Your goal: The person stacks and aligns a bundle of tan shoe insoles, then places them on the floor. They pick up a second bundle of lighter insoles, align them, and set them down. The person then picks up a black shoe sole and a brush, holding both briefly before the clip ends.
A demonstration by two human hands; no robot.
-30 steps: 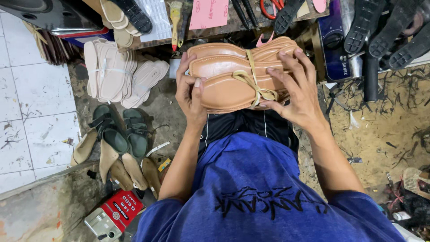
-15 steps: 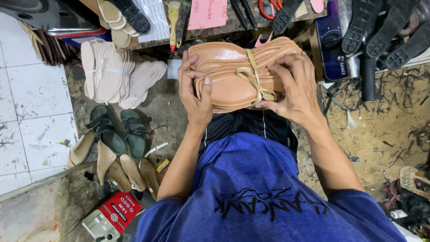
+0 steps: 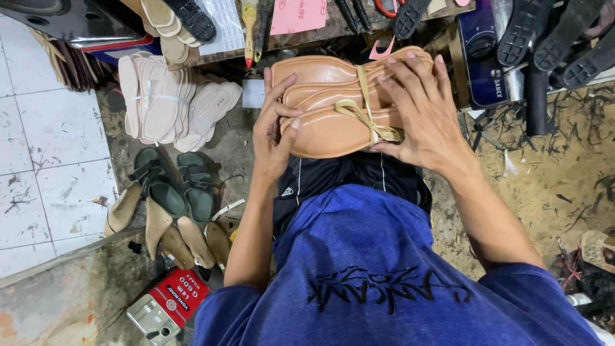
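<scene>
A stack of tan leather insoles (image 3: 327, 102), bound across the middle with a yellowish strip knotted at the front, rests on my lap. My left hand (image 3: 274, 131) grips its left end, thumb on top. On the right half lies my right hand (image 3: 419, 109), fingers spread over the top and thumb near the knot. Both hands hold the bundle just in front of my blue shirt.
A tied bundle of pale insoles (image 3: 166, 102) lies on the floor at left, above a pair of green sandals (image 3: 176, 186) and loose tan soles (image 3: 173, 234). A red tin (image 3: 170, 301) sits lower left. Black soles (image 3: 564, 38) and tools line the low bench ahead.
The bundle has shifted slightly on my lap. My left thumb has moved on top of the insoles, and my right hand has slid a little along the stack.
</scene>
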